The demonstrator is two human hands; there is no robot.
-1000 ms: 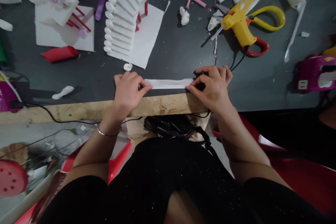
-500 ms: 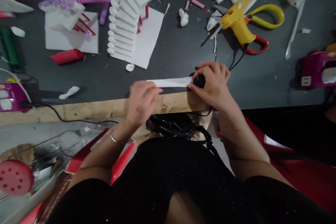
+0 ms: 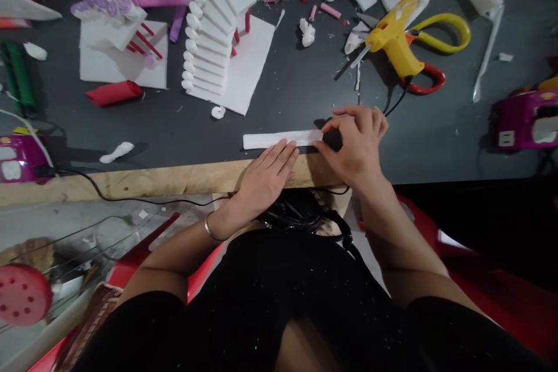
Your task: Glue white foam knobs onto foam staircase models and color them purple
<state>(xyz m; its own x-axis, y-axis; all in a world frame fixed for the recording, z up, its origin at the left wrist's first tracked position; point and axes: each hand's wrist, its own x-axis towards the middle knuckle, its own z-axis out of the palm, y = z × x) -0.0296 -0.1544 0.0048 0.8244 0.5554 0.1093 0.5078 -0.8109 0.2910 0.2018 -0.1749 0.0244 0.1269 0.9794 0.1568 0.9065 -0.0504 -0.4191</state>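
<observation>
A narrow white folded strip (image 3: 264,140), which looks like crepe paper, lies along the front of the dark tabletop. My left hand (image 3: 265,179) is open and lies over the table's edge, its outstretched fingertips resting on the middle of this strip. At the strip's right end, my right hand (image 3: 356,145) has thumb and fingers curled round in a pinch on the paper. Dark shadow fills the gap inside its curled fingers. Behind the strip sits a small white paper curl (image 3: 218,112).
A wooden edge (image 3: 192,179) runs along the table front. Behind stand a white stair-like model (image 3: 209,64) and a white model with purple trim (image 3: 114,29). To the right lie a yellow glue gun (image 3: 396,49) and scissors (image 3: 449,29). Purple devices (image 3: 525,119) sit at both sides.
My left hand has moved right from the strip's left end and flattened, with fingertips now on the strip's middle. The left end is uncovered. My right hand stays at the right end.
</observation>
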